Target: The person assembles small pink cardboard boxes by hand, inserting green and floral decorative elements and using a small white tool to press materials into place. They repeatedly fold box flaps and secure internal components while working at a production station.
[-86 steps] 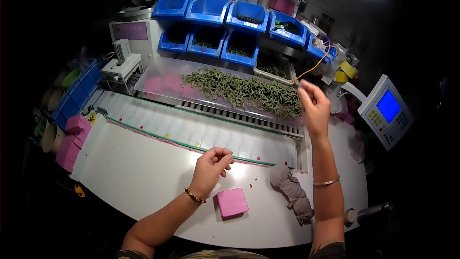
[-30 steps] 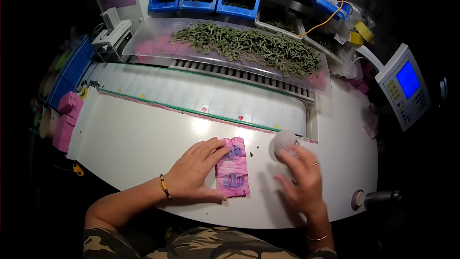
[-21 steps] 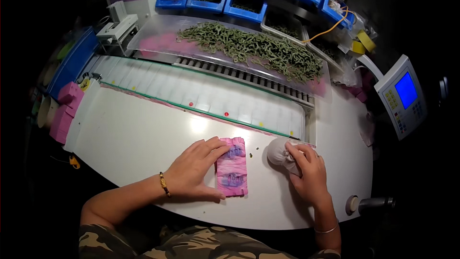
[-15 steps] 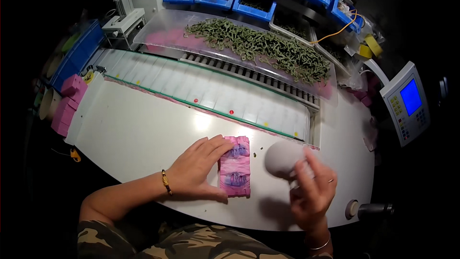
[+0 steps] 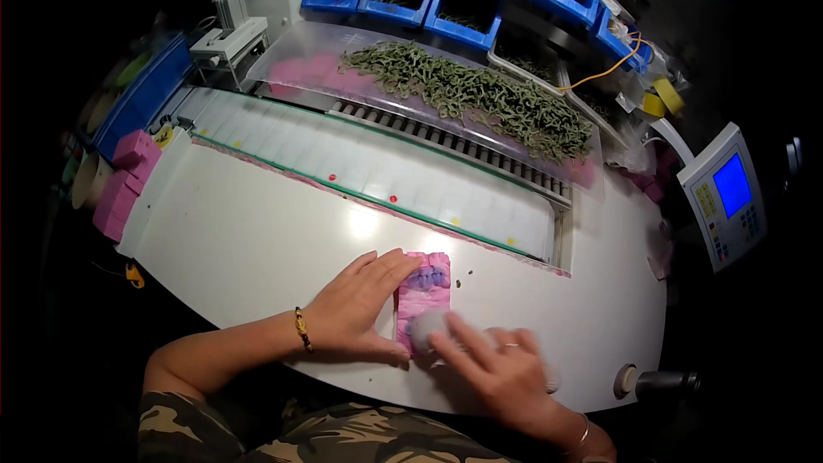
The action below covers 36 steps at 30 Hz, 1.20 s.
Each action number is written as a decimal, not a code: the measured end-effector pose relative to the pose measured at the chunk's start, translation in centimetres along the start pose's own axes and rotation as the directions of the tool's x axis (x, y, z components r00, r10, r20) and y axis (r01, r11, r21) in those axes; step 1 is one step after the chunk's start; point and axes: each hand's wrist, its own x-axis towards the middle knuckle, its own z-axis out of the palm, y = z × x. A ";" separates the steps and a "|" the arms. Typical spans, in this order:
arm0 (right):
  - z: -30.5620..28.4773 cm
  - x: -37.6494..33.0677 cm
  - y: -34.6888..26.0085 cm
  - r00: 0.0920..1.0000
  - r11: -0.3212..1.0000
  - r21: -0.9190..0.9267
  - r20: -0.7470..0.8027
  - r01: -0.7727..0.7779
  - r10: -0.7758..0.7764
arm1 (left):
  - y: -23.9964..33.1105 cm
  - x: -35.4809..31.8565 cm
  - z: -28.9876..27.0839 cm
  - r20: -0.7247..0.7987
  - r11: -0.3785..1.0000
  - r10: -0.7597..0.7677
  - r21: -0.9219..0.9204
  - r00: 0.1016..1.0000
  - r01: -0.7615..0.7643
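Observation:
A flat pink paper packet (image 5: 423, 298) with blue print lies lengthwise on the white table. My left hand (image 5: 358, 298) is stretched out along its left side, fingertips resting on its far end and the thumb by its near corner. In my right hand (image 5: 506, 373) is a pale grey round-headed mallet (image 5: 431, 326), whose head covers the near part of the packet. Motion smears the mallet and the fingers around it a little. Two dark crumbs lie just right of the packet.
Beyond the hands runs a white conveyor belt (image 5: 351, 167) with a green edge. Behind it a clear plastic tray (image 5: 296, 47) holds curly green pieces (image 5: 480, 90). Blue bins (image 5: 463, 21) line the back; pink blocks (image 5: 129, 176) stand left, a blue-screened control panel (image 5: 729, 197) right.
My right hand has swung the mallet left from beside the packet onto its near part. My left hand stays in place. The belt's coloured dots have shifted left.

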 end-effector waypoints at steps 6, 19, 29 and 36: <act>-0.9 1.9 1.9 0.992 0.993 0.087 -0.091 -0.075 0.083 | 0.0 -0.2 -0.1 0.010 1.000 -0.011 -0.012 1.000 0.011; -0.1 4.6 3.8 0.949 0.988 0.046 -0.274 -0.149 0.155 | 0.4 -0.1 -0.3 0.048 0.995 -0.079 -0.056 0.996 0.082; 0.9 -1.9 5.8 0.858 0.857 -0.100 -0.168 -0.505 0.486 | 1.0 -0.4 0.0 -0.142 0.990 0.067 -0.118 0.988 -0.084; 1.6 1.0 2.7 0.886 0.845 0.315 -0.028 -0.432 0.463 | 0.3 0.0 1.1 -0.267 0.802 -0.213 -0.597 0.940 0.012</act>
